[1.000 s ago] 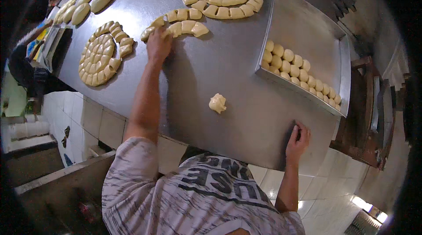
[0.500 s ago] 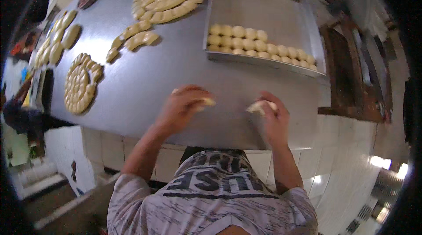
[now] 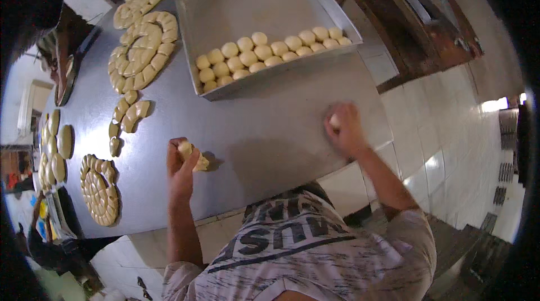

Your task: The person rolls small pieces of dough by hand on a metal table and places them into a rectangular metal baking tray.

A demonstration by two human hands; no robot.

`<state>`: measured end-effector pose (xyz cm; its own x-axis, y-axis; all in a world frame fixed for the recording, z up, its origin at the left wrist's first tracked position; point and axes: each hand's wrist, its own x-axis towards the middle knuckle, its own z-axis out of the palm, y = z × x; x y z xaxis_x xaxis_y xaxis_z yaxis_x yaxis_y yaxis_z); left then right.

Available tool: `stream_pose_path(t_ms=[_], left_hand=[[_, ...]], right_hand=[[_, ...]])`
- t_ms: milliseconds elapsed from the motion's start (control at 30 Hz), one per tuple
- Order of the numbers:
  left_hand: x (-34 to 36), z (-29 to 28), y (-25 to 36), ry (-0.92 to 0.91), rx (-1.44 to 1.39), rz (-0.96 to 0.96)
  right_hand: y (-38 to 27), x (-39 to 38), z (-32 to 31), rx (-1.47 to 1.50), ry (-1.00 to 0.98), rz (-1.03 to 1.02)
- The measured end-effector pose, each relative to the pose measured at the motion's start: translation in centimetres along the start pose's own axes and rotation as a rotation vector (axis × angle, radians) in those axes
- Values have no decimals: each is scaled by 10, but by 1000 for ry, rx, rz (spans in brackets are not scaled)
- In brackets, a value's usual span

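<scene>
My left hand (image 3: 179, 170) is closed around a lump of pale dough (image 3: 201, 161), whose ragged end sticks out past the thumb over the metal table (image 3: 270, 132). Farther right, my right hand (image 3: 350, 132), slightly blurred, curls around a small dough piece (image 3: 335, 121) close to the table's right part. Beyond both hands stands a square metal tray (image 3: 225, 17) with rows of round dough balls (image 3: 248, 58) along its near side. Left of the tray, short cut dough pieces (image 3: 134, 115) lie on the table in a loose line.
Coiled rounds of cut dough (image 3: 143, 50) and a smaller round (image 3: 100, 191) lie on the left of the table, beside several oval dough pieces (image 3: 56, 149). A wooden rack (image 3: 394, 25) stands beyond the right edge. Another person's arm (image 3: 37, 211) shows at far left.
The view has turned, so the tray appears farther left. My hands have moved wider apart. Each hand still has dough in it.
</scene>
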<state>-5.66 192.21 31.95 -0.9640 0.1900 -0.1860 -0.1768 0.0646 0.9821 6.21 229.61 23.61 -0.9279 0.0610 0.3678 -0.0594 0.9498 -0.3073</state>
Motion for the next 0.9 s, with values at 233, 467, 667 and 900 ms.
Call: stream_pose_path(t_ms=[233,467,667,900], left_hand=[[-10,42,4,-82,27,-73],[3,45,-21,47,12,-33],[-17,13,3,152,6,-38],[5,30,-7,48,43,-156]], right_hand=[[-8,65,30,137,157,61],[56,72,5,-153,190,209],[27,43,-52,199,-101,425],[25,233,7,376,417,201]])
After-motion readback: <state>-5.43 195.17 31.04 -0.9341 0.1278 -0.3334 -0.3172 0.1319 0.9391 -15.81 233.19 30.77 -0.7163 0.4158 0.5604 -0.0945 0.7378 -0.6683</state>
